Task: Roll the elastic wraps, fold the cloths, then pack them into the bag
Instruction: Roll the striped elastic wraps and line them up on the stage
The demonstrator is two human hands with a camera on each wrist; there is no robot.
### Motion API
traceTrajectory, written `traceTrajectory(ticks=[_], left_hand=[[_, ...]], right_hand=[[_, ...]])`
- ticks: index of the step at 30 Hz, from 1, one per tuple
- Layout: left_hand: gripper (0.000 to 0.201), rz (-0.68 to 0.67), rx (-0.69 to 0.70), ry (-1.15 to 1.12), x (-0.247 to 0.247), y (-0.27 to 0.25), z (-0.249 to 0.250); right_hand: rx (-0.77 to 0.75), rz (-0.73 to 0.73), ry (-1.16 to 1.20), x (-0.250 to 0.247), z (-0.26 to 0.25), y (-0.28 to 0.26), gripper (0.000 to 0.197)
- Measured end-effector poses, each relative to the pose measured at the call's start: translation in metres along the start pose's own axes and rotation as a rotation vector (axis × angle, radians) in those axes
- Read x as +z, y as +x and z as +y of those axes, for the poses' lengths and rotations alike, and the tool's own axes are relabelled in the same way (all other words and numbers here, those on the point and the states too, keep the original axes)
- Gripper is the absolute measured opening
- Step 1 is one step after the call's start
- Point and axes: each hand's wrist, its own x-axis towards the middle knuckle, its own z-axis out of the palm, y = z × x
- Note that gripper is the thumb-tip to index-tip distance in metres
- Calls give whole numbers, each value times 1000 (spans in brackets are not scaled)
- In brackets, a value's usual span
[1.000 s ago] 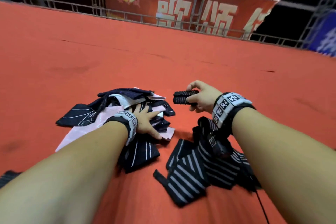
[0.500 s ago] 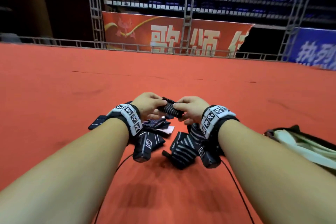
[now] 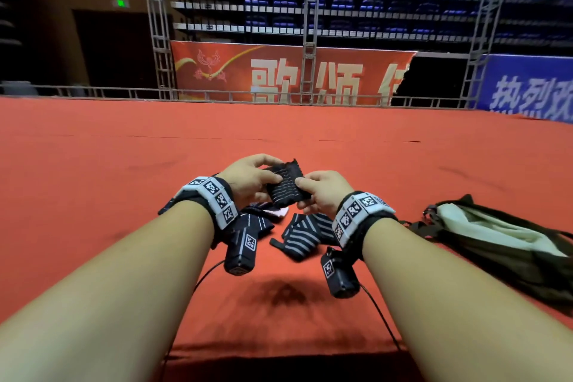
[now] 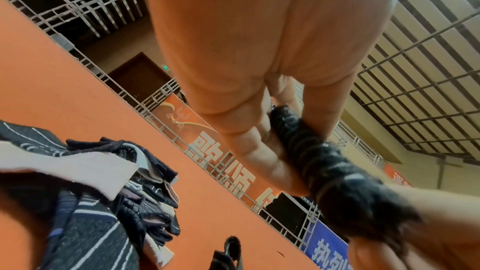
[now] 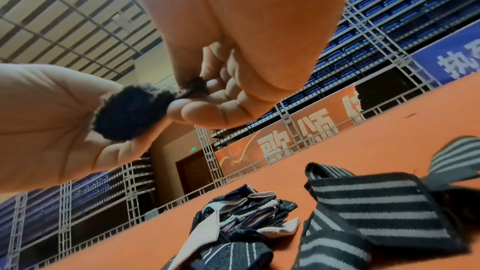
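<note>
Both hands hold one small black elastic wrap roll [image 3: 286,186] above the red floor. My left hand [image 3: 252,178] grips its left side; my right hand [image 3: 322,194] pinches its right side, with a loose flap sticking up at the top. In the left wrist view the roll [image 4: 322,161] runs between my fingers. In the right wrist view the roll's end [image 5: 130,112] shows, cupped in the left palm. A grey-striped black wrap [image 3: 305,234] lies unrolled below my hands. The pile of dark and pink cloths [image 5: 244,213] lies left of it. The dark bag [image 3: 502,245] lies at the right.
The red carpeted floor [image 3: 124,164] spreads wide around the items, ending at a low metal railing [image 3: 279,96] with banners behind. Cables trail from the wrist cameras across the floor near me.
My left hand left the cloth pile and joined the right hand on the roll. The roll now stands turned more upright with a flap loose at the top. The head view tilted up.
</note>
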Motion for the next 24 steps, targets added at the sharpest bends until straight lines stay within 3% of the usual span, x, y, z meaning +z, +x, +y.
traceTrajectory(ticks=[5,7,10,16,20,24], left_hand=[[37,45,-22,80,4,-11,-2],[29,62,-28,101,8,-15,-2],[32,-49,-35,93,14,-23,0],[37,-102,-56,58,7,-28,-9],[14,3,-62,49,-6,-26,-22],[11,113,-112,101,-20,-25,-35]], right_hand=[[1,120,155,8,2,-14,17],[-4,177,146,10,1,-17,17],[-19,115,50,13,0,-24,17],[17,47,300,20,4,-35,16],[58,138,338,17,16,-32,17],[72,276,302,23,30,-22,18]])
